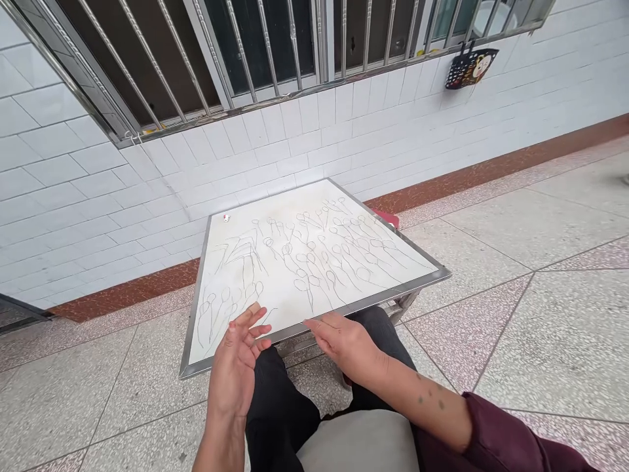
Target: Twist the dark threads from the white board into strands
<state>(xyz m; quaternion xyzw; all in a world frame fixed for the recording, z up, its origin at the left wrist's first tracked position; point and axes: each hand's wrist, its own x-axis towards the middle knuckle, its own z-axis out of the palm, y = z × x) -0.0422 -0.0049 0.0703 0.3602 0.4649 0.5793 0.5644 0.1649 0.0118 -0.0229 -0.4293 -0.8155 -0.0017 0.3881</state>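
Observation:
A low table point(295, 311) with a white top and a grey metal rim stands before my knees. Many thin dark lines, each a loop with long tails, cover its top; the looped strands point(309, 257) look like fine wire or thread. My left hand point(238, 357) is over the near left edge, palm turned inward, fingers apart and slightly bent, with nothing visible in it. At the near rim, my right hand point(346, 341) points left with its fingers pressed together; anything between the fingertips is hidden or too fine to see. The two hands are apart.
A tiny white and red trinket point(227, 217) sits at the table's far left corner. Behind is a white tiled wall point(275, 157) with barred windows point(265, 46). A dotted bag point(469, 69) hangs from the bars. Something red point(388, 217) shows beyond the table's right side.

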